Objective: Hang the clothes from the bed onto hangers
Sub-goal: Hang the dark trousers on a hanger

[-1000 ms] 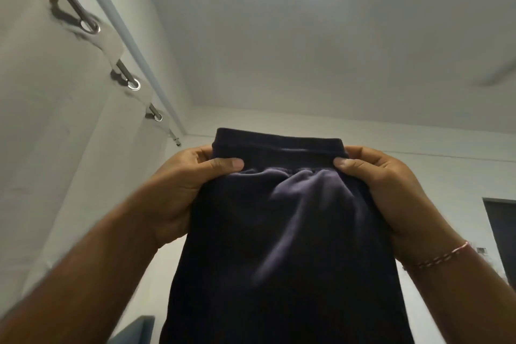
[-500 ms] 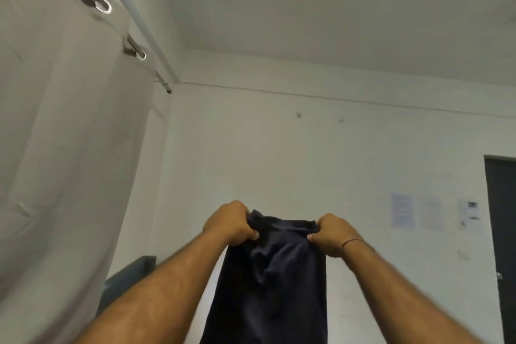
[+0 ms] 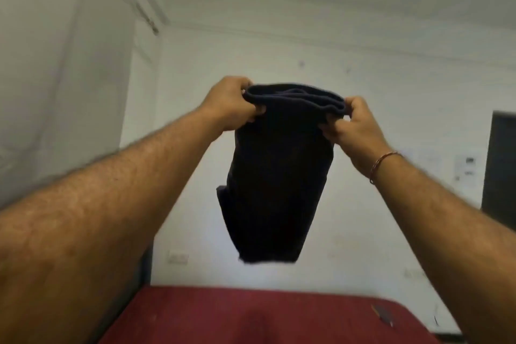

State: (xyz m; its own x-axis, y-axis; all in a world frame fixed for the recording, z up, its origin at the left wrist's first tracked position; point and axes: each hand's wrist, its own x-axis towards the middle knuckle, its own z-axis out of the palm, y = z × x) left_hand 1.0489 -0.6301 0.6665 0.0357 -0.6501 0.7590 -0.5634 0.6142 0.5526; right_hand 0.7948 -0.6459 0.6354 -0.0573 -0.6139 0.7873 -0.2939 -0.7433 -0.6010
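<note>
Both arms stretched out in front, w/ the dark shorts (image 3: 276, 176) held up in the air betw the two hands. Left hand (image 3: 231, 105) has fingers curled tight round the left end of the waistband, right hand (image 3: 356, 127) pinches the right end, so both grips are clenched on the fabric, nothing loose. Waistband is bunched & folded over itself at the top, kinda rolled into a thick rim. Rest of the shorts hangs straight down below the hands, navy/near black, looks like soft knit material, bottom hem uneven w/ one leg edge poking out on the left side. It's hanging well above the bed (image 3: 251, 315), which has a red cover, not touching it. Thin bracelet (image 3: 382, 162) on the right wrist. Curtain (image 3: 55, 64) off to the left, dark door (image 3: 499, 165) at far right, pic's a bit blurry tbh.
</note>
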